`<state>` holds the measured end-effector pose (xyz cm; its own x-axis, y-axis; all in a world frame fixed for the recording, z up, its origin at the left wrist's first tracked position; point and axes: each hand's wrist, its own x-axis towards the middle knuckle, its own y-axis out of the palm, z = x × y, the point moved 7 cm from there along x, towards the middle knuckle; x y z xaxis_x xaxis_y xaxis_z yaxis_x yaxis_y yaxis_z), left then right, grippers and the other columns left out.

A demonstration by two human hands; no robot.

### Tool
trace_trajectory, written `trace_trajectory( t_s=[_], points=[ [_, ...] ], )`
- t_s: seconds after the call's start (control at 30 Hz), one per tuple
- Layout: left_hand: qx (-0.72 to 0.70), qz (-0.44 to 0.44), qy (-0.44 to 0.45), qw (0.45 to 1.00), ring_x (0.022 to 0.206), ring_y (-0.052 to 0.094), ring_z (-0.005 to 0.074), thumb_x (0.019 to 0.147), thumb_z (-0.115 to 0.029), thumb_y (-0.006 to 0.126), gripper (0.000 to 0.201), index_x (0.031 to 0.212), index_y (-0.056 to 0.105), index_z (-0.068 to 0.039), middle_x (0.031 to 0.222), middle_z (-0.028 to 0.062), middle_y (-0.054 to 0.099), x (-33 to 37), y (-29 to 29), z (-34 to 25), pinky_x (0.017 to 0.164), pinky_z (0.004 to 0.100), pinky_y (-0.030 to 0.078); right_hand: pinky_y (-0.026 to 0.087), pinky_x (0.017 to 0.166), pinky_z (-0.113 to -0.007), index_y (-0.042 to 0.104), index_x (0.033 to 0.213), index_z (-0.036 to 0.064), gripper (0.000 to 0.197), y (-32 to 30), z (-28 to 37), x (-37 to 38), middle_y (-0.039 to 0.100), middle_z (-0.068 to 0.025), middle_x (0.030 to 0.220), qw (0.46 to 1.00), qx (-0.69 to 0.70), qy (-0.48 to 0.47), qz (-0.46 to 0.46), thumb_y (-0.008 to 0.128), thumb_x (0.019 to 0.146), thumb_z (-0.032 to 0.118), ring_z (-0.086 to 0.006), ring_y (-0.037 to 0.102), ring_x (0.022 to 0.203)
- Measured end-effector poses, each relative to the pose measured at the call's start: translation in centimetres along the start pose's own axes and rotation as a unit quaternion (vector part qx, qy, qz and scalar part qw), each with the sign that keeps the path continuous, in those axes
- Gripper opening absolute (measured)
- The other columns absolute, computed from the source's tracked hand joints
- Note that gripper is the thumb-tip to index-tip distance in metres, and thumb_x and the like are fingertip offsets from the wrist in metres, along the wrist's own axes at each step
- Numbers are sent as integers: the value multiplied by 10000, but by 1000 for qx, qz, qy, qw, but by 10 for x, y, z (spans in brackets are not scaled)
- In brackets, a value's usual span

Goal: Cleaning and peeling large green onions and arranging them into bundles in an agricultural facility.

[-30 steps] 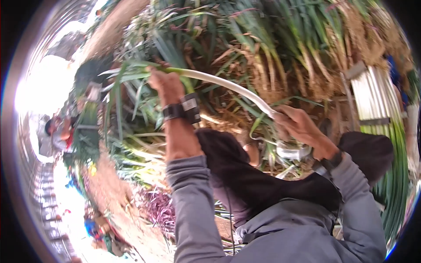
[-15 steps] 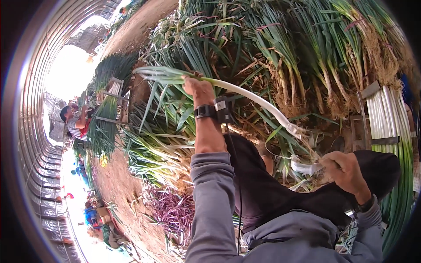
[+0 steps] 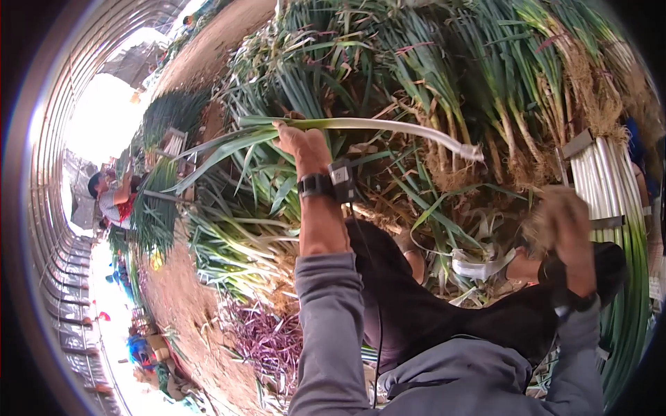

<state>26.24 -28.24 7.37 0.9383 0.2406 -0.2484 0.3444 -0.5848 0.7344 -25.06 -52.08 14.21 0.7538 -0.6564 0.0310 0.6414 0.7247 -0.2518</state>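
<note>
We see the left hand [image 3: 304, 145] clamped around a long green onion [image 3: 388, 126] where its leaves begin, raised in front of the body. The right hand [image 3: 569, 220] stands well apart from it, over the knee; it is blurred, and we cannot tell whether its fingers are closed on the brown fibrous matter [image 3: 534, 232] beside them.

The onion lies nearly level, sagging slightly to the right. Its shaft is smooth and white, ending in a pale, ragged tip; toward the fist it turns light green, and beyond it the long, darker leaves fan out and droop to the left.

Between the white tip and the right hand we find open air above loose leaf litter. Behind the tip, bundled onions [image 3: 510, 125] with shaggy roots bound the far side. On the right, a rack [image 3: 607, 222] bearing white shafts stands close by the right hand. Nearer, dark trousers [image 3: 444, 312] and a shiny white band [image 3: 482, 265] border the space below; a black cord [image 3: 379, 312] hangs below the left wrist. Left of it spreads a heap of loose onions [image 3: 243, 243], then bare earth [image 3: 184, 277].
</note>
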Motion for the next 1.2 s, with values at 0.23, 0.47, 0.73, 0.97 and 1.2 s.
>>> trace_trajectory(
  t_s=[0.23, 0.47, 0.73, 0.97, 1.2],
  points=[
    [77, 380, -28, 921, 1121, 596, 253, 1054, -138, 558, 332, 1260, 561, 121, 1235, 188, 609, -75, 59, 5, 1051, 353, 486, 598, 831, -416, 521, 1452, 132, 579, 141, -24, 46, 523, -233, 1384, 937, -210, -257, 107, 710, 908, 66, -332, 668, 1102],
    [97, 450, -317, 829, 1254, 563, 245, 1019, -69, 598, 300, 1299, 554, 25, 1294, 147, 608, -264, 63, 90, 1142, 390, 437, 641, 807, -345, 500, 1412, -32, 514, 95, -12, 106, 592, -139, 1337, 956, 280, -80, -21, 661, 1010, 244, -190, 638, 1175],
    [146, 549, -350, 745, 1193, 620, 224, 1013, -235, 653, 475, 1431, 520, -54, 1268, 101, 642, -322, 41, 131, 1041, 370, 499, 632, 644, -238, 680, 1004, -48, 289, 33, 21, 98, 719, -134, 946, 847, 507, -72, -142, 679, 985, 240, -156, 702, 751],
    [295, 588, -415, 628, 1184, 639, 252, 998, -245, 681, 556, 1458, 485, -1, 1268, 169, 640, -327, 14, 164, 1009, 380, 531, 492, 506, -257, 714, 869, 10, 178, -280, 113, -10, 694, -85, 716, 868, -42, -203, -450, 697, 960, 163, -124, 609, 577],
    [465, 489, -370, 638, 928, 677, 164, 1010, -281, 662, 394, 1313, 603, -35, 1029, 64, 682, -294, -32, 176, 835, 317, 552, 537, 648, -420, 653, 995, -30, 252, -459, 194, -127, 685, -157, 806, 640, -650, -67, -405, 658, 905, 206, -264, 663, 716]
  ],
)
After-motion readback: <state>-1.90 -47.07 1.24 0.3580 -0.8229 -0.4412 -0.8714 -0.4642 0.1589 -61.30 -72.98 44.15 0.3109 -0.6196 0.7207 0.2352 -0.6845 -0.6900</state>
